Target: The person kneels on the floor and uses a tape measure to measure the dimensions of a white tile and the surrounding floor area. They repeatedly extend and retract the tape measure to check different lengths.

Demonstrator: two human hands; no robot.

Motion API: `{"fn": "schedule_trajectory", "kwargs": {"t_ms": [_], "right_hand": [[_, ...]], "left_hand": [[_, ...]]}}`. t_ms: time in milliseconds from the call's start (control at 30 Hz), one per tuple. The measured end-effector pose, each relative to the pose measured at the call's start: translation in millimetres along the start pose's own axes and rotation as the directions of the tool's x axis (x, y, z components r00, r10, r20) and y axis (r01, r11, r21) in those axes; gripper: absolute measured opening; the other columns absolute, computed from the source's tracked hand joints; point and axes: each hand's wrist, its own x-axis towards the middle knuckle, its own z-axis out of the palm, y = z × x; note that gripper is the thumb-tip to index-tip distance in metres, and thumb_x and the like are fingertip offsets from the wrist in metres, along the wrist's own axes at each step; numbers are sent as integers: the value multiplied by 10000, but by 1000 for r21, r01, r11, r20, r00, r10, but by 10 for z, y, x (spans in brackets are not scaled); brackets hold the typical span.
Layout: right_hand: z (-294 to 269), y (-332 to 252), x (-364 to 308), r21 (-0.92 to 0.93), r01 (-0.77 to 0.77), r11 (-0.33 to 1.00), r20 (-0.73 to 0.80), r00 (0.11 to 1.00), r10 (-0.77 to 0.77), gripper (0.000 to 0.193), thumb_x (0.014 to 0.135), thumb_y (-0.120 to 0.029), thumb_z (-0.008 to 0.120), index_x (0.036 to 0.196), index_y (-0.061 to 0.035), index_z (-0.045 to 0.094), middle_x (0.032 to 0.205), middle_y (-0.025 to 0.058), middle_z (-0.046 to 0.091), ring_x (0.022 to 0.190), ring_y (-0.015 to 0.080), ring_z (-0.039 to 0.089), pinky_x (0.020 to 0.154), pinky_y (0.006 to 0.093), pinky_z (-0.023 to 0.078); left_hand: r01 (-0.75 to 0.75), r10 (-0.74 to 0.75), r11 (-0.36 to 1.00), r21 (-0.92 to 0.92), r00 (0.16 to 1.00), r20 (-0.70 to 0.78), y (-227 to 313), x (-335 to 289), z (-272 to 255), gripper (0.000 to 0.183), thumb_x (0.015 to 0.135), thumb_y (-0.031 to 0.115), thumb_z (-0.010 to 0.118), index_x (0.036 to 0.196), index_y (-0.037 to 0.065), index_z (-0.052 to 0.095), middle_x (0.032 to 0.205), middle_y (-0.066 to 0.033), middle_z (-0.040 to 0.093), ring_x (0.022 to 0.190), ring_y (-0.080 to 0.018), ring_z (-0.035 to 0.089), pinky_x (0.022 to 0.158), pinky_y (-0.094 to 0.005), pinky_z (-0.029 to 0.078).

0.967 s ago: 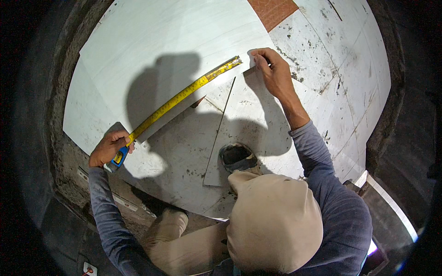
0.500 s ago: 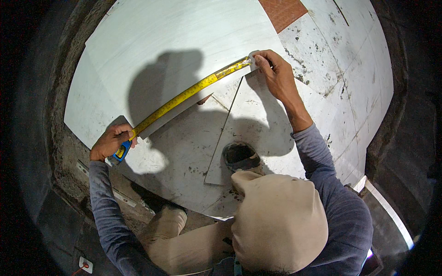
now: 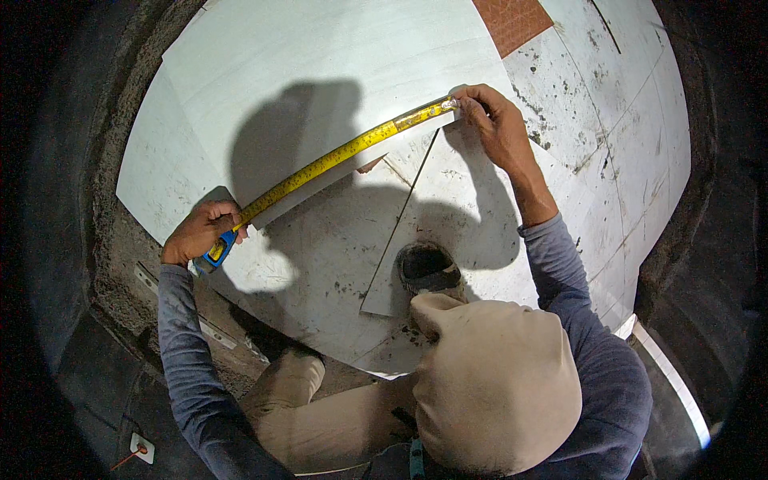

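A yellow tape measure blade (image 3: 332, 158) stretches in a slight bow between my two hands, over the front edge of a large white tile (image 3: 400, 48). My left hand (image 3: 192, 234) is closed round the tape's blue case (image 3: 217, 251), with fingers by the mouth where the blade comes out. At the other end, my right hand (image 3: 502, 132) pinches the blade's tip at the tile's edge. The fingers partly cover the hook, so its exact contact with the tile cannot be made out.
Dirty white tiles (image 3: 320, 280) lie in front of my knees, my shoe (image 3: 428, 268) resting on them. A reddish-brown tile (image 3: 516, 28) shows at the far side. Rough grey ground (image 3: 116, 240) borders the left. A white socket plate (image 3: 142, 448) with a red cord is at lower left.
The view has shifted slightly, so the whole scene sits a little farther right. Both hands keep the same hold on the tape measure.
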Motion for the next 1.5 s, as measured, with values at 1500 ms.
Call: {"fn": "schedule_trajectory", "kwargs": {"t_ms": [1500], "right_hand": [[-176, 172, 110, -73, 127, 989, 27, 992, -126, 276, 1066, -161, 620, 1293, -39, 719, 1096, 136, 745, 937, 190, 691, 879, 338, 559]], "left_hand": [[-333, 335, 798, 502, 938, 90, -310, 67, -14, 224, 968, 256, 676, 969, 52, 767, 972, -112, 743, 939, -288, 713, 850, -407, 559]]}}
